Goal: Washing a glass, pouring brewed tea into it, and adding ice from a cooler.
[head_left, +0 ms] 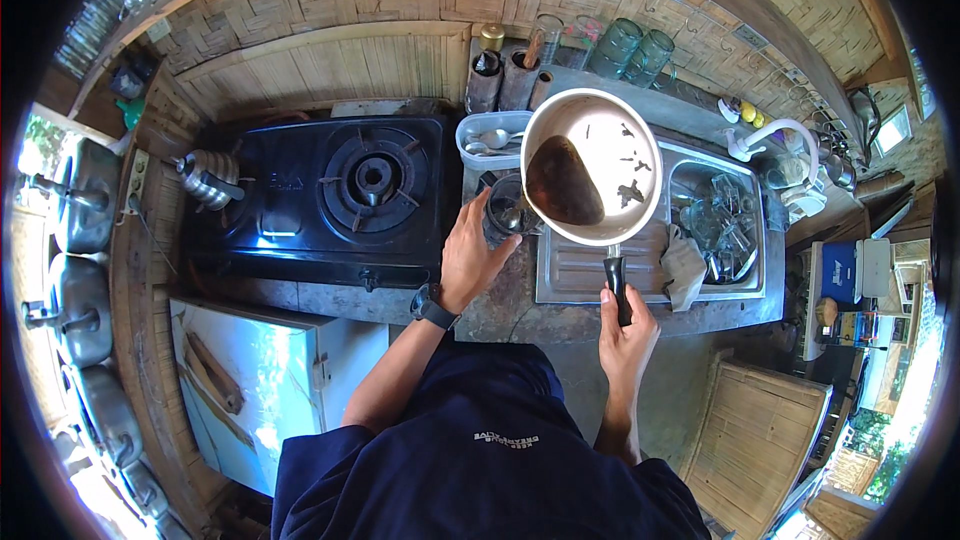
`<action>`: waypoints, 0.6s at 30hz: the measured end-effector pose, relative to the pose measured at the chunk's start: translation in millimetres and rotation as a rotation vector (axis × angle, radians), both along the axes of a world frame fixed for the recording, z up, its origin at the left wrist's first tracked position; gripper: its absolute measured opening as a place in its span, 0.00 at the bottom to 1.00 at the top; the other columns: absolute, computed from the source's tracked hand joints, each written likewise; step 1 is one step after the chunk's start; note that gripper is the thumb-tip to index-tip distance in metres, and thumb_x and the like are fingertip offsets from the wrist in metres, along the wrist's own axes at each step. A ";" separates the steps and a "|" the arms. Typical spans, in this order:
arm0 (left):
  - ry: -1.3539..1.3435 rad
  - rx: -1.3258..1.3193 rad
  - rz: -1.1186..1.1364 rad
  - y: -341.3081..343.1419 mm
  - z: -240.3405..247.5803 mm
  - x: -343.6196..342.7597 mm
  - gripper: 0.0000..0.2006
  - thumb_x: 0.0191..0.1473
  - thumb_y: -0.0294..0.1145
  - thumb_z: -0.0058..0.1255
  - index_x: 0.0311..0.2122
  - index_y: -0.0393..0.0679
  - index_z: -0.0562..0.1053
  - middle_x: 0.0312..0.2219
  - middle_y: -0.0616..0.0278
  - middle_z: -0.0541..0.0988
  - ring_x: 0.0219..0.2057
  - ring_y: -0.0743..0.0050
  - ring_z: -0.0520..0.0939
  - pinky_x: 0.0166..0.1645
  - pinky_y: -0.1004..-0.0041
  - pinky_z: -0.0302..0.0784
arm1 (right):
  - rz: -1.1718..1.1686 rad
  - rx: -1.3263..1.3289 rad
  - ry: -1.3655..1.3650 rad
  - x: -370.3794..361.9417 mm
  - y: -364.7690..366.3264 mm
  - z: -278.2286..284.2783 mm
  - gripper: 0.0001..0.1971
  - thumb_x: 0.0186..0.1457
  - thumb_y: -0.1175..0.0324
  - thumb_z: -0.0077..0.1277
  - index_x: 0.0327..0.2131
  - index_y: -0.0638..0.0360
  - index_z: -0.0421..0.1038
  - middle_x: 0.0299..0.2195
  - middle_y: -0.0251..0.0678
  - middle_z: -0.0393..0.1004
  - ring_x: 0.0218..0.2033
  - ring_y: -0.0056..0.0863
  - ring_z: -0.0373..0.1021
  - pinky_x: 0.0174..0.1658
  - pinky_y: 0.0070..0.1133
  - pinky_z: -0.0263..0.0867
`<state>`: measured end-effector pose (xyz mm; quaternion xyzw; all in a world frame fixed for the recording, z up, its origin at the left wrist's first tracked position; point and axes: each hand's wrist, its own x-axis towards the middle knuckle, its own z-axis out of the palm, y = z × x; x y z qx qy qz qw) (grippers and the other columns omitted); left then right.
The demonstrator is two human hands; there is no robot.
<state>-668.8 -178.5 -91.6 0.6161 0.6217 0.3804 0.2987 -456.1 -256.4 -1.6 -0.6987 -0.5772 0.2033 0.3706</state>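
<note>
My right hand [628, 328] grips the black handle of a saucepan [640, 120] with a pale inside. The pan is tilted toward the left, and dark brown liquid [566, 182] pools on that side. Dark leaf-like bits cling to its bare right part. Beside the pan's left rim stands a clear glass mug [503, 214] on the counter. My left hand [472, 252] is around the mug's near left side, thumb in front. The pan's rim overlaps the mug from above, and I cannot tell whether they touch.
A black gas stove [290, 180] with a metal kettle [208, 180] is on the left. Behind the mug sits a plastic tub of spoons [492, 138]. To the right, a steel sink [752, 240] holds glassware, with a cloth [683, 268] on its edge. Green glass jars [616, 48] line the back ledge.
</note>
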 end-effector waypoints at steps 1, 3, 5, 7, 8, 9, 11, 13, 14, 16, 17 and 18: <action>-0.023 -0.010 -0.001 0.0 1.5 0.1 0.39 0.45 0.35 0.64 0.61 0.38 0.59 0.51 0.45 0.71 0.48 0.48 0.77 0.50 0.59 0.75 | 0.001 0.000 0.001 0.4 0.1 -1.4 0.09 0.58 0.67 0.54 0.31 0.65 0.72 0.20 0.47 0.69 0.19 0.38 0.63 0.26 0.28 0.62; -0.020 -0.018 -0.001 0.2 2.4 -0.1 0.40 0.45 0.35 0.65 0.61 0.38 0.59 0.51 0.45 0.71 0.47 0.50 0.77 0.50 0.60 0.75 | 0.013 0.045 -0.005 1.0 0.0 -3.1 0.09 0.58 0.67 0.54 0.31 0.65 0.71 0.19 0.47 0.68 0.17 0.38 0.62 0.25 0.28 0.61; -0.019 -0.026 0.001 0.2 2.8 -0.4 0.40 0.45 0.35 0.65 0.61 0.37 0.59 0.52 0.46 0.71 0.47 0.52 0.78 0.50 0.61 0.75 | 0.011 0.023 -0.018 0.1 -0.7 0.5 0.09 0.57 0.68 0.54 0.31 0.65 0.71 0.19 0.47 0.68 0.17 0.38 0.62 0.24 0.27 0.61; -0.032 -0.036 -0.001 0.2 2.7 -0.8 0.40 0.45 0.36 0.65 0.62 0.37 0.59 0.52 0.45 0.71 0.48 0.52 0.78 0.51 0.61 0.75 | 0.011 0.002 -0.031 -0.6 -1.7 1.6 0.09 0.57 0.68 0.55 0.31 0.66 0.71 0.19 0.47 0.68 0.16 0.38 0.62 0.23 0.27 0.60; -0.032 -0.034 0.001 0.2 3.0 -0.9 0.40 0.45 0.36 0.65 0.62 0.37 0.59 0.52 0.45 0.71 0.48 0.52 0.78 0.51 0.61 0.75 | 0.006 -0.004 -0.043 -0.6 -2.1 0.9 0.09 0.57 0.69 0.55 0.32 0.66 0.71 0.19 0.47 0.68 0.16 0.38 0.62 0.23 0.27 0.61; -0.025 -0.039 0.000 0.2 3.4 -0.9 0.40 0.45 0.36 0.65 0.62 0.37 0.59 0.52 0.45 0.71 0.48 0.52 0.78 0.51 0.61 0.75 | 0.002 -0.010 -0.055 -0.6 -2.4 0.3 0.09 0.56 0.69 0.55 0.32 0.66 0.72 0.19 0.47 0.69 0.16 0.38 0.63 0.23 0.27 0.61; -0.018 -0.044 -0.001 0.0 3.6 -1.1 0.40 0.45 0.36 0.65 0.62 0.37 0.59 0.53 0.45 0.71 0.48 0.52 0.78 0.51 0.61 0.75 | 0.004 0.003 -0.055 -1.1 -2.9 -0.5 0.09 0.56 0.69 0.56 0.33 0.67 0.72 0.19 0.47 0.69 0.16 0.38 0.64 0.23 0.27 0.61; -0.033 -0.054 0.000 -0.4 3.3 -1.1 0.40 0.45 0.37 0.65 0.62 0.37 0.59 0.53 0.44 0.71 0.49 0.52 0.78 0.52 0.61 0.74 | 0.005 0.014 -0.055 -1.6 -3.5 -1.3 0.09 0.56 0.70 0.56 0.34 0.67 0.73 0.19 0.48 0.70 0.16 0.38 0.65 0.23 0.27 0.62; -0.033 -0.054 0.001 -0.6 3.2 -1.2 0.40 0.45 0.37 0.65 0.62 0.37 0.59 0.53 0.44 0.71 0.49 0.52 0.78 0.52 0.61 0.74 | 0.005 0.010 -0.068 -1.8 -4.0 -1.8 0.09 0.56 0.70 0.56 0.35 0.67 0.73 0.19 0.48 0.70 0.16 0.39 0.66 0.23 0.26 0.62; -0.054 -0.055 -0.006 -0.7 2.9 -1.6 0.40 0.45 0.37 0.65 0.62 0.37 0.59 0.53 0.44 0.71 0.49 0.51 0.78 0.52 0.61 0.74 | 0.005 0.005 -0.081 -2.4 -4.3 -3.3 0.09 0.56 0.70 0.56 0.36 0.67 0.74 0.19 0.48 0.70 0.16 0.39 0.67 0.23 0.26 0.62; -0.054 -0.055 -0.005 -0.5 1.9 -1.8 0.40 0.45 0.37 0.65 0.62 0.37 0.59 0.53 0.44 0.71 0.49 0.51 0.78 0.52 0.61 0.74 | 0.006 0.026 -0.100 -2.7 -4.3 -4.6 0.09 0.56 0.70 0.56 0.37 0.67 0.74 0.19 0.48 0.70 0.16 0.38 0.67 0.23 0.26 0.62; -0.056 -0.051 -0.004 -0.2 -0.1 -2.1 0.40 0.45 0.37 0.66 0.62 0.37 0.59 0.53 0.44 0.71 0.49 0.51 0.78 0.52 0.61 0.74 | 0.007 0.048 -0.119 -2.9 -4.3 -6.1 0.10 0.56 0.70 0.56 0.37 0.67 0.74 0.19 0.47 0.70 0.16 0.37 0.67 0.23 0.26 0.62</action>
